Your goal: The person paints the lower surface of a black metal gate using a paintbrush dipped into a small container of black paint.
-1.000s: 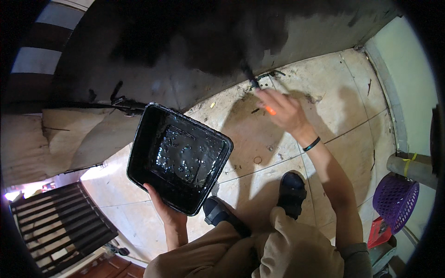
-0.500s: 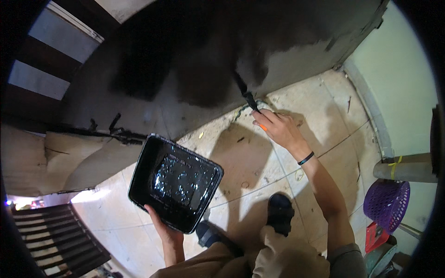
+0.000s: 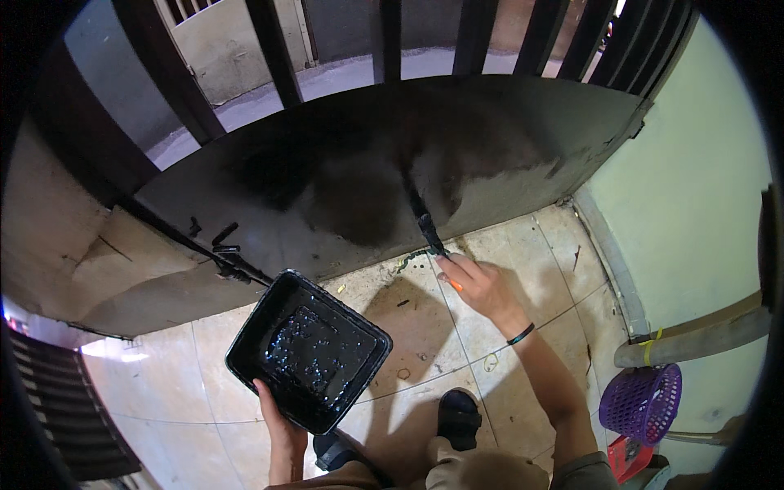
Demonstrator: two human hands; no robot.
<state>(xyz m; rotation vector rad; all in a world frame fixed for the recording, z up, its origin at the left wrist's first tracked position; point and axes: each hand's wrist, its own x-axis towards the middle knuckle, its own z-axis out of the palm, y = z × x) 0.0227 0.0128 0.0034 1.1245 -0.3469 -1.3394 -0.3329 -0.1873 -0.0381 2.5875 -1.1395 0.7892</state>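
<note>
My left hand (image 3: 282, 429) grips the near left side of a black square tub (image 3: 260, 335), its thumb over the rim. Glossy black paint (image 3: 314, 347) with shiny specks covers the bottom of the tub. In my right hand (image 3: 487, 291) is a paintbrush (image 3: 429, 233), its orange handle partly hidden by my fingers. The black-coated bristles point up against the lower gate panel (image 3: 506, 192). Dark wet-looking paint covers much of that panel's upper middle, while lower and right parts are duller grey-brown.
Dark upright bars (image 3: 387, 41) rise above the panel. A latch bolt (image 3: 224, 234) sticks out at the gate's left. On the right are a pale green wall (image 3: 694, 180), a grey pipe (image 3: 694, 343) and a purple basket (image 3: 641, 404). My sandalled feet stand on the tiled floor (image 3: 155, 400).
The view has tilted up, so the bars and the space behind them show. The brush remains against the panel in my right hand; the tub stays in my left.
</note>
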